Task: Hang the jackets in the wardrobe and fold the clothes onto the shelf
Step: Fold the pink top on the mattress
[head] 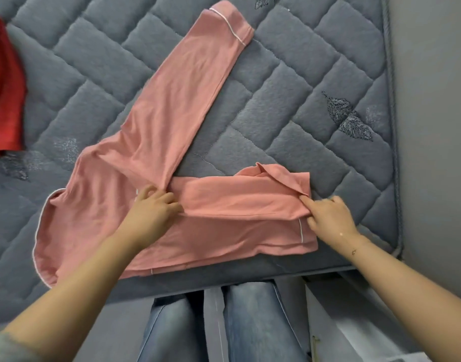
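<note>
At the far left edge a red garment [4, 90] lies bunched on the quilted grey mattress [289, 118], well apart from the work in hand. Next comes the pink top [156, 126], spread flat near the front edge of the mattress, its white-piped hem curving down at the left and one long sleeve running up and to the right, away from the person, ending in a piped cuff. The left hand [151, 212] sits just below where that sleeve meets the body, fingers curled and pinching the near end of a band of cloth already folded across the top. That band runs almost level from the left hand to the right hand [328, 218], so the fold's long axis lies straight between the two grips. The right hand holds the other end beside the turned-over collar, thumb and forefinger nipping the fabric edge, the remaining fingers loosely bent. Further right is the mattress's corded edge and a plain grey wall.

The loose sleeve lies up from the left hand and is much nearer to it than to the right, so I judge the left hand the natural one to bring that sleeve down across the folded band next
</note>
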Demonstrator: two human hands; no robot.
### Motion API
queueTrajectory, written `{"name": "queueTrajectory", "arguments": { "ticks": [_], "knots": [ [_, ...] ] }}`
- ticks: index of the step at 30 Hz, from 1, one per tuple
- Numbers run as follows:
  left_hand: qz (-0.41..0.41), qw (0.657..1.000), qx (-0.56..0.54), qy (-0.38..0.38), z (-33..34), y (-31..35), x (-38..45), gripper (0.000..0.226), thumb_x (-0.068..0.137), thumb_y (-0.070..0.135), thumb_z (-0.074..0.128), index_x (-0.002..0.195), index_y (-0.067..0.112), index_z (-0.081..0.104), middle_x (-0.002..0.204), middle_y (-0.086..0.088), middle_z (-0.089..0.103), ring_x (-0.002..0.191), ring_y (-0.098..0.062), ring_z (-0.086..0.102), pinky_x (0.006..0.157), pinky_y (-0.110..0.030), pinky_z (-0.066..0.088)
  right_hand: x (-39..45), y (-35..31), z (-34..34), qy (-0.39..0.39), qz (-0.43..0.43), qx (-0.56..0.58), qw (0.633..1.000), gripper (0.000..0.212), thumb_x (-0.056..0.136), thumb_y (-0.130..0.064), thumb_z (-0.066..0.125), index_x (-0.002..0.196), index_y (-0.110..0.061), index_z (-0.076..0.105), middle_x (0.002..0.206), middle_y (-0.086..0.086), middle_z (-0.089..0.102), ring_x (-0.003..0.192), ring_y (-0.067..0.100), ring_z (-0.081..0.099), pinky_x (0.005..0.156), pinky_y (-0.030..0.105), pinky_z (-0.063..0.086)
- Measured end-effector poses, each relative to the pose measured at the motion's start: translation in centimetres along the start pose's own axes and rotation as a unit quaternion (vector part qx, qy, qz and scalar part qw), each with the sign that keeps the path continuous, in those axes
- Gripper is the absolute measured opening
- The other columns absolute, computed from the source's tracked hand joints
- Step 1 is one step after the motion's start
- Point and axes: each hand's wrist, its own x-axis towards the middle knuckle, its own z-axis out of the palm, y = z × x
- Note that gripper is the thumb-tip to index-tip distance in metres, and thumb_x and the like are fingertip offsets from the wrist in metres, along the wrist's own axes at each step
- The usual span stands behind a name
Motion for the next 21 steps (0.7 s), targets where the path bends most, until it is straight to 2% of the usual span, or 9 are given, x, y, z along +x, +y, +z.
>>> {"name": "queueTrajectory", "arguments": {
  "ticks": [2, 5, 7, 9, 11, 13, 17, 19, 21],
  "knots": [
    [-0.002, 0.999, -0.014, -0.038, 0.2, 0.8, 0.8, 0.019, 0.083, 0.024, 0.071, 0.102, 0.025, 0.074, 0.101, 0.003, 0.066, 0.107, -0.025, 0.060, 0.107, -0.045, 0.025, 0.6, -1.3, -0.7, 0.023, 0.034, 0.040, 0.998, 0.045, 0.084, -0.024, 0.051, 0.129, -0.023, 0.058, 0.112, 0.002, 0.067, 0.104, 0.027, 0.059, 0.087, 0.037, 0.038],
    [-0.003, 0.994, -0.095, 0.049, -0.2, 2.1, 2.6, 0.018, 0.081, 0.015, 0.074, 0.098, 0.020, 0.074, 0.104, 0.002, 0.069, 0.107, -0.027, 0.062, 0.100, -0.040, 0.027, 1.8, -2.8, -2.1, 0.141, 0.048, 0.120, 0.981, 0.025, 0.079, -0.018, 0.061, 0.102, -0.014, 0.071, 0.097, 0.010, 0.063, 0.093, 0.035, 0.058, 0.078, 0.041, 0.040],
    [-0.021, 0.985, -0.148, 0.081, -0.9, 3.3, 4.7, 0.018, 0.087, 0.013, 0.067, 0.103, 0.019, 0.072, 0.108, 0.001, 0.067, 0.104, -0.028, 0.060, 0.094, -0.039, 0.031, 2.7, -3.2, -3.0, 0.209, 0.071, 0.179, 0.959, 0.014, 0.079, -0.016, 0.065, 0.090, -0.008, 0.071, 0.091, 0.013, 0.060, 0.089, 0.037, 0.057, 0.075, 0.042, 0.043],
    [-0.048, 0.978, -0.197, 0.055, -1.3, 4.9, 7.6, 0.021, 0.092, 0.018, 0.059, 0.111, 0.020, 0.069, 0.113, 0.000, 0.065, 0.108, -0.026, 0.058, 0.094, -0.038, 0.034, 3.1, -3.0, -3.2, 0.237, 0.137, 0.299, 0.914, 0.010, 0.085, -0.015, 0.064, 0.089, -0.007, 0.069, 0.095, 0.013, 0.060, 0.091, 0.033, 0.057, 0.081, 0.043, 0.047],
    [-0.058, 0.975, -0.212, -0.011, -1.6, 7.2, 10.6, 0.026, 0.097, 0.030, 0.053, 0.118, 0.024, 0.066, 0.112, 0.000, 0.064, 0.110, -0.023, 0.057, 0.093, -0.037, 0.037, 2.5, -2.9, -2.3, 0.241, 0.228, 0.453, 0.827, 0.007, 0.087, -0.013, 0.062, 0.091, -0.009, 0.066, 0.100, 0.009, 0.058, 0.092, 0.025, 0.057, 0.085, 0.037, 0.046],
    [-0.063, 0.969, -0.229, -0.072, -1.8, 9.6, 13.0, 0.030, 0.100, 0.039, 0.047, 0.119, 0.026, 0.065, 0.104, -0.002, 0.064, 0.105, -0.024, 0.058, 0.090, -0.037, 0.040, 0.6, -3.1, -0.3, 0.245, 0.330, 0.571, 0.710, 0.007, 0.088, -0.013, 0.061, 0.095, -0.014, 0.061, 0.100, 0.005, 0.058, 0.088, 0.018, 0.056, 0.083, 0.031, 0.046],
    [-0.160, 0.943, -0.270, -0.112, -1.6, 12.5, 16.6, 0.057, 0.096, 0.061, 0.040, 0.083, 0.012, 0.066, 0.088, -0.005, 0.070, 0.094, -0.028, 0.062, 0.091, -0.038, 0.047, -4.2, -5.3, 5.4, 0.212, 0.513, 0.700, 0.449, 0.025, 0.091, -0.013, 0.063, 0.113, -0.011, 0.052, 0.096, 0.005, 0.054, 0.076, 0.011, 0.051, 0.071, 0.024, 0.044],
    [-0.217, 0.912, -0.331, -0.104, -1.6, 13.2, 18.1, 0.064, 0.090, 0.070, 0.044, 0.074, 0.010, 0.063, 0.079, -0.003, 0.069, 0.084, -0.026, 0.064, 0.082, -0.035, 0.050, -5.6, -7.0, 7.8, 0.144, 0.533, 0.751, 0.360, 0.037, 0.092, -0.017, 0.065, 0.123, -0.002, 0.054, 0.103, 0.008, 0.056, 0.088, 0.017, 0.054, 0.083, 0.034, 0.048],
    [-0.245, 0.900, -0.342, -0.115, -1.9, 14.0, 19.3, 0.064, 0.086, 0.073, 0.048, 0.074, 0.012, 0.064, 0.081, 0.000, 0.068, 0.080, -0.023, 0.062, 0.074, -0.031, 0.047, -5.8, -8.6, 8.7, 0.113, 0.506, 0.800, 0.303, 0.044, 0.092, -0.022, 0.067, 0.127, 0.000, 0.055, 0.111, 0.010, 0.062, 0.099, 0.024, 0.058, 0.085, 0.039, 0.048]
  ]
}}
